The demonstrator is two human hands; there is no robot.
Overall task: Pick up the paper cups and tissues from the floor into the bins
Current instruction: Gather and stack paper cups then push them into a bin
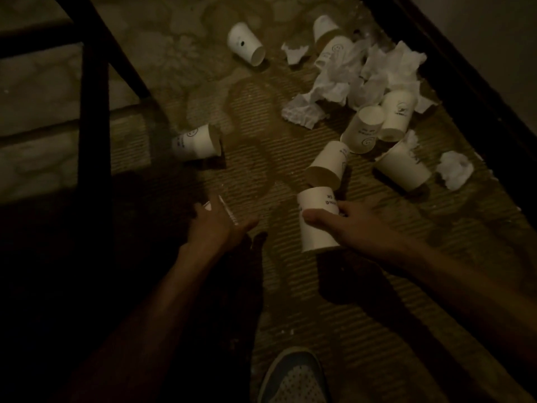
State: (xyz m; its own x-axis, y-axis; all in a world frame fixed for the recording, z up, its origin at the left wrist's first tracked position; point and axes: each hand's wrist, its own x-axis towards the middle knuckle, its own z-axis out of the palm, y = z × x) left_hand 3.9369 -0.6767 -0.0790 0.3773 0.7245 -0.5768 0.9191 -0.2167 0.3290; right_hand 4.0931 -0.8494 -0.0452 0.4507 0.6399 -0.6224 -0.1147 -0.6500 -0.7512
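Two hands are down near the floor, and your right hand [345, 225] has its thumb and fingers wrapped round the wall of a white printed paper cup [316, 221], thumb across the near side, fingers curled behind. That cup stands mouth-down or nearly so on the ribbed brown floor mat [348, 330]; whether it has left the mat you cannot tell. Your left hand [216, 226] is spread fairly wide and palm-down, with a thin white edge showing at its fingers, too dim to name, so whether it holds anything cannot be told. At twelve o'clock from the held cup, touching its top, lies a second white paper cup on its side [328, 165]. At ten o'clock, well apart, a lone tipped cup [197, 144] rests by the dark metal frame [93, 91]. From one to two o'clock sit more cups [366, 129] and a heap of crumpled white tissues [374, 71], with one loose tissue wad [454, 169] at three o'clock. No bin is in view. These cups look light and thin-walled, likely to buckle if squeezed, so take them mid-wall with gentle pressure, or nest them. The tissues should be soft and near weightless; pinch them in bunches. A wet-looking stain darkens the mat, so some pieces may be damp and tear.
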